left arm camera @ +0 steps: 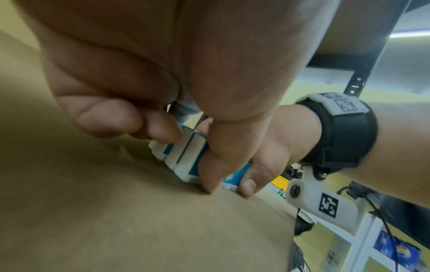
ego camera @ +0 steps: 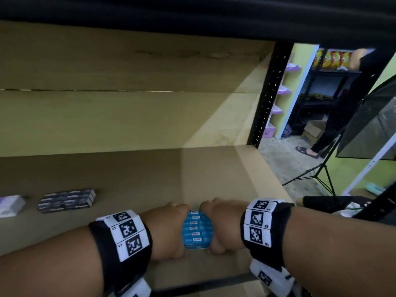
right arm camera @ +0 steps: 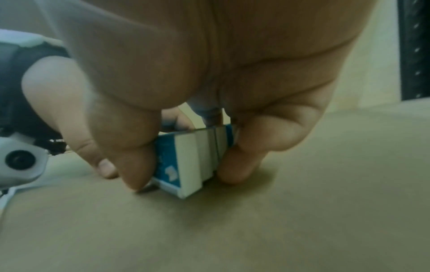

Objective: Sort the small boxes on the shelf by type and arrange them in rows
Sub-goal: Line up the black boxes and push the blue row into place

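We clamp the blue boxes (ego camera: 197,230) from both sides, left hand (ego camera: 169,230) and right hand (ego camera: 222,228) curled round them, probably squaring the row on the shelf (ego camera: 128,172)

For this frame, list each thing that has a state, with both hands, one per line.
Blue boxes: packed side by side in one row, resting on the shelf, squeezed between both hands.
Left hand: fingers curled, grips the row's left side.
Right hand: fingers curled, grips the row's right side.
Dark boxes: grouped in a tidy block, lying flat, untouched.
Pale box: at the left edge, partly out of view, untouched.
Shelf: holds all three groups.
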